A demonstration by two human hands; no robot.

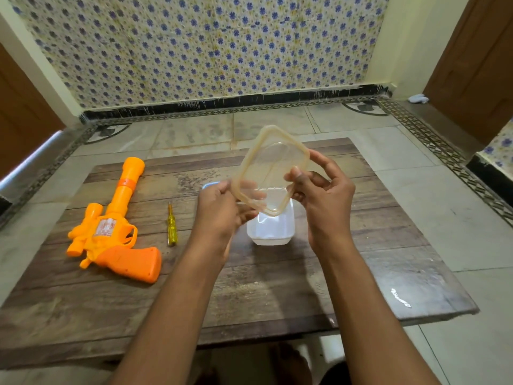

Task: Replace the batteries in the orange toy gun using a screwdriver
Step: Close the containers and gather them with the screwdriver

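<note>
The orange toy gun (115, 226) lies flat on the left of the wooden board, barrel pointing away from me. Beside it, to the right, lies a yellow-handled screwdriver (171, 226), tip pointing away. Both my hands hold a clear, yellowish container lid (270, 169) tilted in the air above a white plastic container (273, 227). My left hand (222, 209) grips the lid's lower left edge; my right hand (322, 187) pinches its right edge. The container's inside is mostly hidden by the lid and my hands.
The wooden board (277, 279) lies on a tiled floor (444, 207). A blue-rimmed object (208, 185) peeks out behind my left hand. A patterned cloth wall (208, 45) stands behind, with brown doors at both sides.
</note>
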